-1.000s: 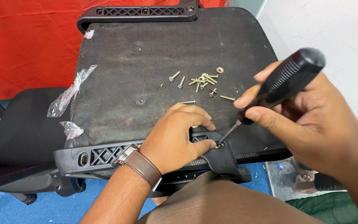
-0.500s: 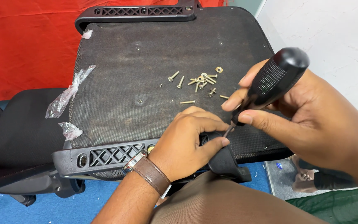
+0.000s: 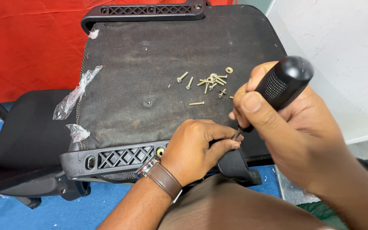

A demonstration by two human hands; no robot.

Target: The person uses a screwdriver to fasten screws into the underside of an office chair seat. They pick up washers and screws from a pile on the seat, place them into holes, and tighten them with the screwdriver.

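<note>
Your left hand [image 3: 194, 149] covers the spot where the work happens: the tip of the screwdriver [image 3: 273, 91] disappears between your thumb and forefinger, so you cannot see whether a screw sits under it or what the tip touches. Only a short piece of the thin metal shaft shows below your right hand [image 3: 286, 127]. The near plastic armrest [image 3: 116, 157] is partly hidden too; your left wrist, with its brown watch strap [image 3: 163, 179], crosses its right end, and the dark bracket [image 3: 237, 167] below your fingers is half covered by your knee.

Your right hand is wrapped tight around the black ribbed handle, thumb laid along it. Your left hand is curled narrow, fingertips pinched around the shaft near its tip.

The screwdriver sits at the front edge of the upturned chair seat [image 3: 150, 64], just right of centre. Its long axis runs on a slant: the rounded butt of the handle points up and to the right, towards the white wall [image 3: 341, 51], and the tip points down and to the left, into the armrest edge.

A loose pile of brass screws [image 3: 211, 81] and a washer [image 3: 228, 70] lies on the seat beyond your hands, well clear of the tip. Torn plastic wrap [image 3: 71, 102] hangs at the seat's left edge.
</note>
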